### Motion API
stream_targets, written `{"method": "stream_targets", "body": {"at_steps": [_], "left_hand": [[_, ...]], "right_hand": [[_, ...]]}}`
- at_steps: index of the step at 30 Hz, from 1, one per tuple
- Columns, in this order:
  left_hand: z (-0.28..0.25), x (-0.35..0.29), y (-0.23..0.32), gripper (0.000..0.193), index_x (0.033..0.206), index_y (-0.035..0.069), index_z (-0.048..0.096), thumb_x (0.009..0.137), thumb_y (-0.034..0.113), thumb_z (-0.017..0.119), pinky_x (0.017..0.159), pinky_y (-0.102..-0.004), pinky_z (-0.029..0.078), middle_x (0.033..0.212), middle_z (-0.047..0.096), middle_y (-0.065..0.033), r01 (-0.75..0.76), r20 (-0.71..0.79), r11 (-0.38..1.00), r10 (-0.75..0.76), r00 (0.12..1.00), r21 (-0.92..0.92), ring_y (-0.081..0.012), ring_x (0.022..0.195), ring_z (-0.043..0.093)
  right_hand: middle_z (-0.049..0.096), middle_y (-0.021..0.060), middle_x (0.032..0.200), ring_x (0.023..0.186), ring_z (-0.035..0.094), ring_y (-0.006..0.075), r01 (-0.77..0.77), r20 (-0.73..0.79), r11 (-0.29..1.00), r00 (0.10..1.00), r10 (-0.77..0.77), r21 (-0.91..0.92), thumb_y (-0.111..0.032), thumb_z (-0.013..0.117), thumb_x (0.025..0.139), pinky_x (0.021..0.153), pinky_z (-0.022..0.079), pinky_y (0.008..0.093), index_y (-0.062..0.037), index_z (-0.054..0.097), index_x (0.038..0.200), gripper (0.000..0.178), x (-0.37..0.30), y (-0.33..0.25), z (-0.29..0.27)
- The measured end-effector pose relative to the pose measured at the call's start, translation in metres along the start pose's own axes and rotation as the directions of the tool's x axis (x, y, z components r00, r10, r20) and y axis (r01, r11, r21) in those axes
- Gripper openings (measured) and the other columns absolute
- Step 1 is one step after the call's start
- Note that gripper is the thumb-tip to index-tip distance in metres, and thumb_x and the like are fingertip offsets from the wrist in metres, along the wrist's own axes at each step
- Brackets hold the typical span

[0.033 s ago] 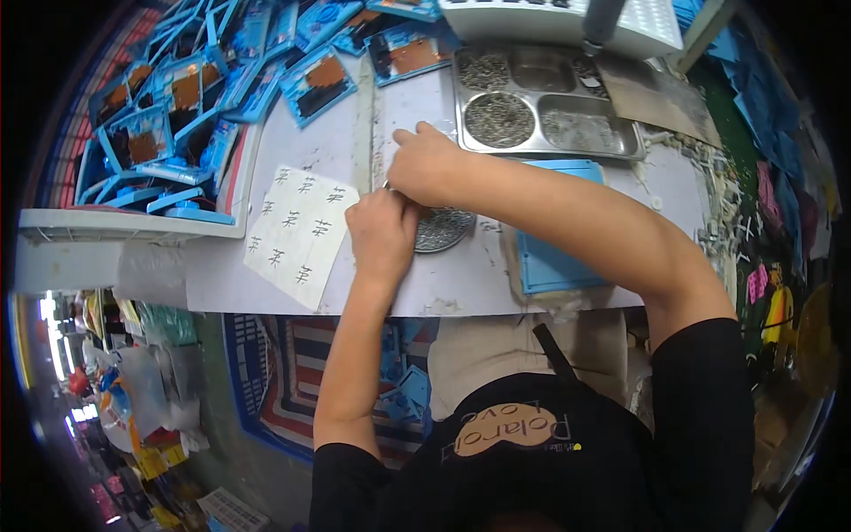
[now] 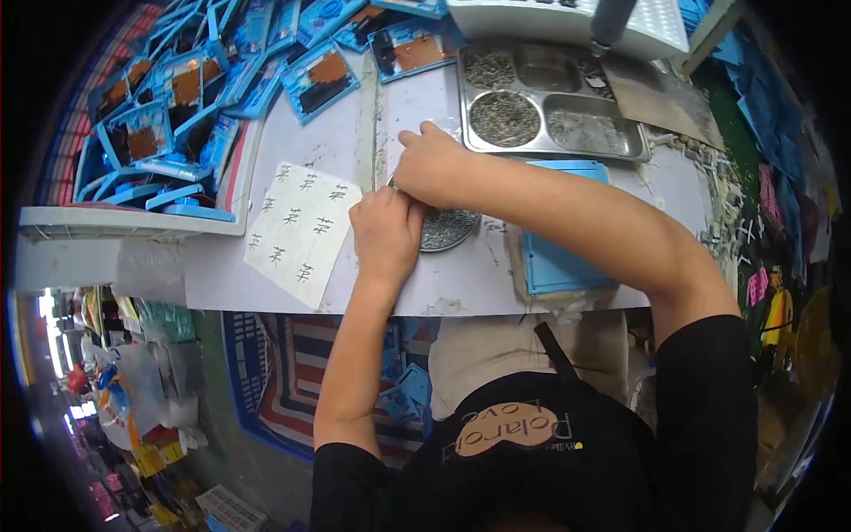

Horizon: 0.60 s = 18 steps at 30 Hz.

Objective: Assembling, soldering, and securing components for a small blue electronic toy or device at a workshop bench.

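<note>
My left hand (image 2: 387,232) is closed, with bent fingers at the left rim of a round metal dish (image 2: 449,229) full of small grey metal pieces. My right hand (image 2: 434,167) reaches across the far side of that dish, its fingers curled close to my left fingertips. Whatever lies between the fingers is hidden by the hands themselves. Left of my left hand, a white paper sheet (image 2: 292,232) with handwritten marks lies on the table. Under my right forearm there is a stack with a flat blue plastic panel (image 2: 563,257) on top.
A steel compartment tray (image 2: 553,152) with small metal parts stands beyond my right arm, near a white perforated box (image 2: 656,27) and a cardboard piece (image 2: 665,102). Blue plastic frames (image 2: 319,82) pile up at far left, many in a white crate (image 2: 133,222). A blue basket (image 2: 244,372) sits below the table (image 2: 479,297).
The whole view shifts very slightly. Both hands stay together at the dish, with no clear change in their grip.
</note>
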<state>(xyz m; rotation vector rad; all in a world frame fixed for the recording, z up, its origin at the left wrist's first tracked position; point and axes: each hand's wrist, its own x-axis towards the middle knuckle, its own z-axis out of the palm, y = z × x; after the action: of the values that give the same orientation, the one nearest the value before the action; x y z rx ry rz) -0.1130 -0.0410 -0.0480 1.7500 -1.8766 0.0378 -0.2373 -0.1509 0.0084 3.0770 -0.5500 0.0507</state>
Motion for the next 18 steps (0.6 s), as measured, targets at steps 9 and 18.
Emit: {"method": "stream_targets", "body": {"at_steps": [9,18], "left_hand": [[-0.009,-0.004,-0.006,0.015,0.080,0.008,0.065,0.081,0.017,0.077,0.077,-0.0436,0.037,0.080,0.061,-0.0076,0.119,0.068,0.981,-0.110,0.992,-0.152,-0.0292,0.081,0.059],[0.001,0.004,-0.013,0.023,0.074,0.004,0.058,0.089,0.017,0.069,0.067,-0.0448,0.039,0.074,0.058,-0.0123,-0.039,-0.008,0.999,0.039,0.999,-0.036,-0.0337,0.073,0.058]], "right_hand": [[0.075,0.0061,0.089,0.099,0.066,0.0250,-0.037,0.001,0.999,0.999,0.037,0.038,-0.018,0.065,0.083,0.082,0.047,0.0423,-0.0098,0.076,0.082,0.013,0.006,0.014,0.016],[0.072,0.0163,0.085,0.085,0.070,0.0377,-0.095,-0.303,0.928,0.929,0.213,0.361,-0.017,0.067,0.086,0.076,0.054,0.0482,-0.0034,0.068,0.086,0.014,-0.035,0.036,-0.013]]}}
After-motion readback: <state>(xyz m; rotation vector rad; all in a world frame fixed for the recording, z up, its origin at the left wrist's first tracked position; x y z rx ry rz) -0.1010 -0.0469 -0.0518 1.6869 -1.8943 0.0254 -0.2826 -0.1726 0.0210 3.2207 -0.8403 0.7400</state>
